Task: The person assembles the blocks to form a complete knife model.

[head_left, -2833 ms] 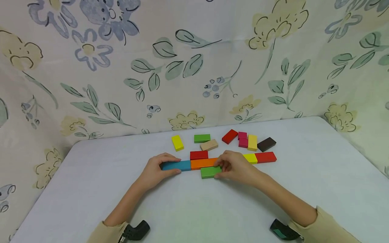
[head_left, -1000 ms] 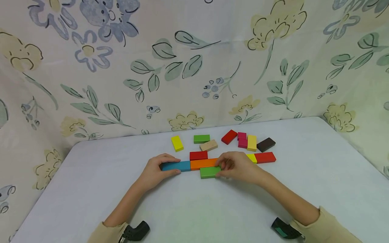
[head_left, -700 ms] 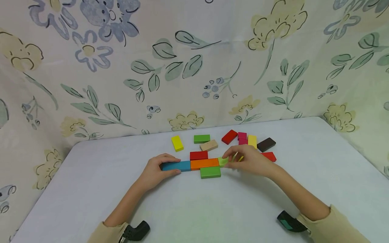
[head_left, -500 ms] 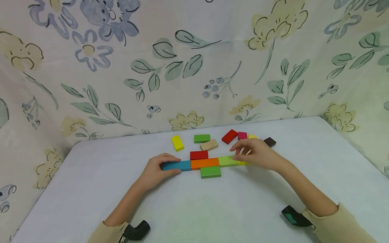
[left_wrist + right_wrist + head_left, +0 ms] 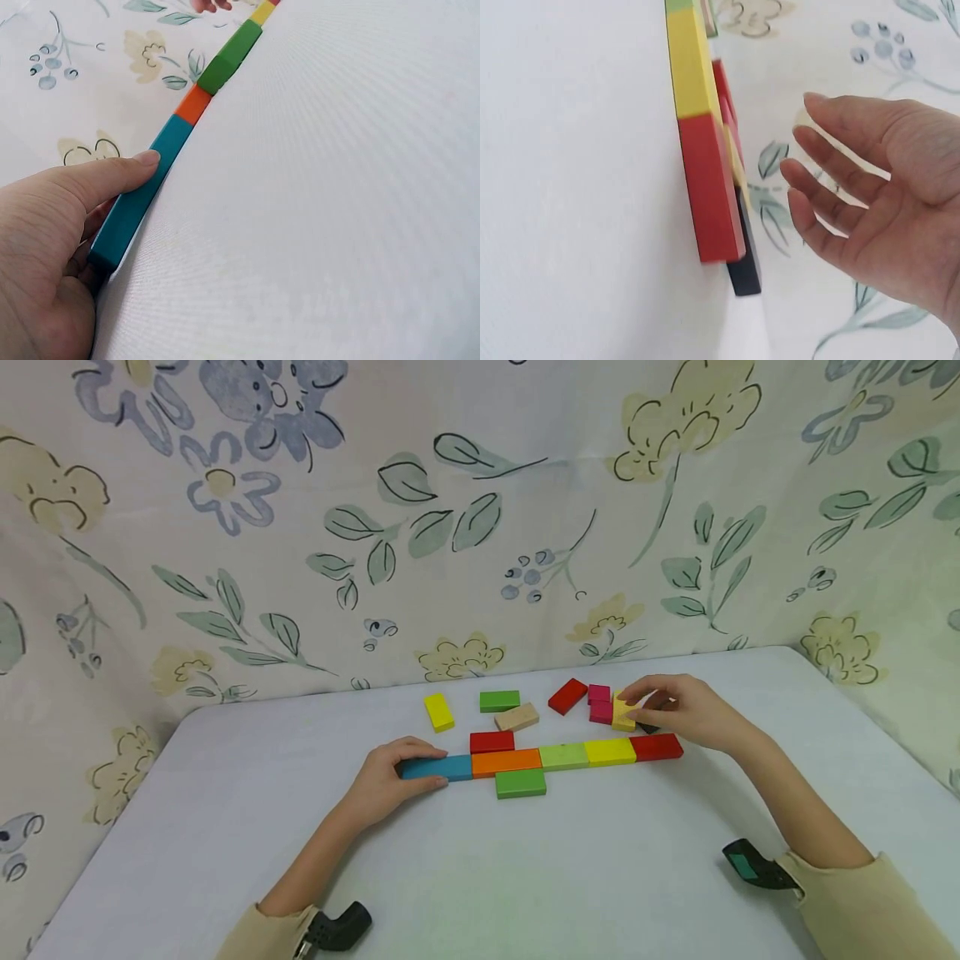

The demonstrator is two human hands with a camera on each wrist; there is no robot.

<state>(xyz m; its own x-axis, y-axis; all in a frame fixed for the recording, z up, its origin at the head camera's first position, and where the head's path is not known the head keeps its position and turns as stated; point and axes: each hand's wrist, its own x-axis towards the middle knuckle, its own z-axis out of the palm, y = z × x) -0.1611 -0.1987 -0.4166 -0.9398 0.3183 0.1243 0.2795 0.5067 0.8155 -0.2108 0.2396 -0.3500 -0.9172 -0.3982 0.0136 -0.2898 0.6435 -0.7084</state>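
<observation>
My left hand (image 5: pixel 381 787) grips the left end of a blue wooden block (image 5: pixel 150 180), thumb along its near side and fingers mostly hidden behind. That block starts a row of blocks: orange (image 5: pixel 506 763), light green (image 5: pixel 564 756), yellow (image 5: pixel 611 752), then red (image 5: pixel 657 747). Against the orange one lie a red block (image 5: pixel 492 741) behind and a green block (image 5: pixel 521 783) in front. My right hand (image 5: pixel 693 710) hovers by a pale yellow block (image 5: pixel 622 713) and a dark brown block (image 5: pixel 649 727), partly covering both. Its fingers are spread and hold nothing in the right wrist view.
Behind the row lie loose blocks: a yellow one (image 5: pixel 438 712), a green one (image 5: pixel 499 701), a plain wood one (image 5: pixel 517 717), a red one (image 5: pixel 567 696) and two small crimson ones (image 5: pixel 599 712). A white-covered table (image 5: pixel 480 877) holds everything, with a flowered cloth (image 5: pixel 480 610) behind.
My right hand has let go near the light green block and moved right and back to the pale yellow block, uncovering the row. My left hand stays on the blue block.
</observation>
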